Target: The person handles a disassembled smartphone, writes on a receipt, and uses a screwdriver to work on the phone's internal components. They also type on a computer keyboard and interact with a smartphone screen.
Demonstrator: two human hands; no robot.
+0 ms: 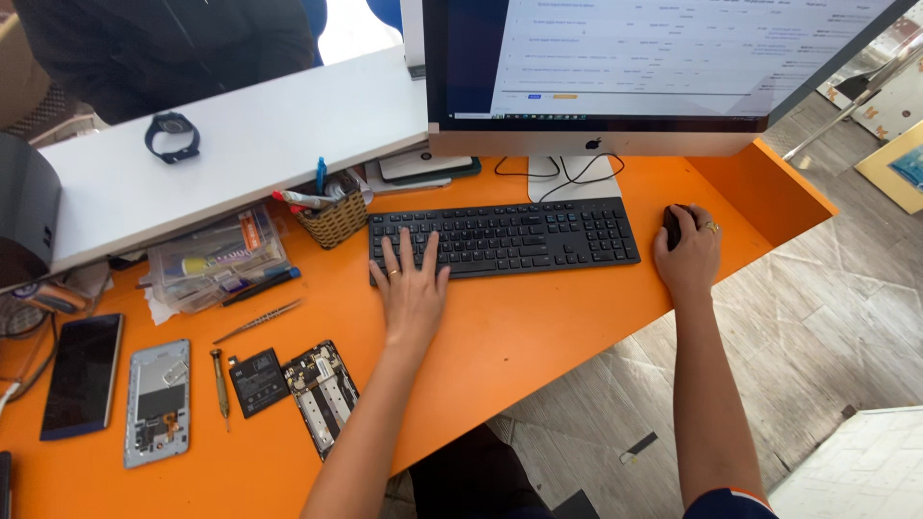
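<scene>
Head view, looking down: left hand lay flat, fingers spread and extended over the lower left keys of the flat black computer keyboard, gripping nothing, palm resting on the bright orange desk just in front of the keys. Right hand cupped loosely over the small black mouse, fingers curled down across its top, ring showing on one finger; mouse sat just right of the keyboard, near the desk's right corner. Behind the keyboard stood the wide silver-framed monitor on its grey foot, screen lit with a pale table of rows, black cables looping at the base. Left of the keyboard, just beside it, stood a small woven wicker basket stuffed with pens and tools, then a clear plastic parts box. Nearer the front edge lay a dismantled phone frame with exposed circuit board, a black rectangular battery touching or almost touching it, a thin brass-handled screwdriver, a grey phone back shell and a dark glass-fronted phone. Metal tweezers lay above the battery. On the raised white shelf rested a black wristwatch
</scene>
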